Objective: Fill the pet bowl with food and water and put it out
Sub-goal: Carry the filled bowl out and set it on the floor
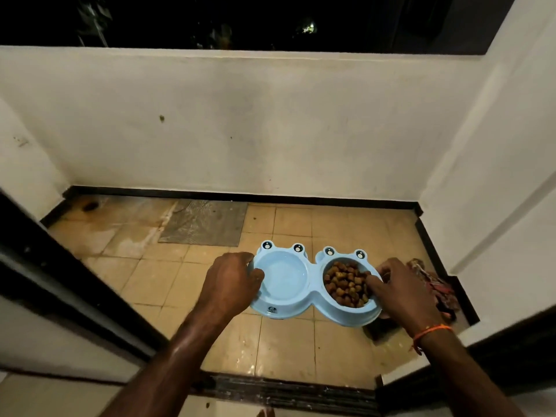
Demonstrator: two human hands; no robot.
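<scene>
My left hand [231, 281] and right hand [403, 287] each clamp end of blue pet bowl [313, 284], held over balcony floor [285, 341]. Water left dish, kibble [347, 284] right. Risk: uneven lowering tilts bowl, water slops, kibble spills.

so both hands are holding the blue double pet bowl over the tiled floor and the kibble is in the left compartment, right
Not quite: the head view shows the kibble in the right compartment of the blue double pet bowl. The rest holds: the left hand and right hand grip its ends over the tiled floor.
</scene>
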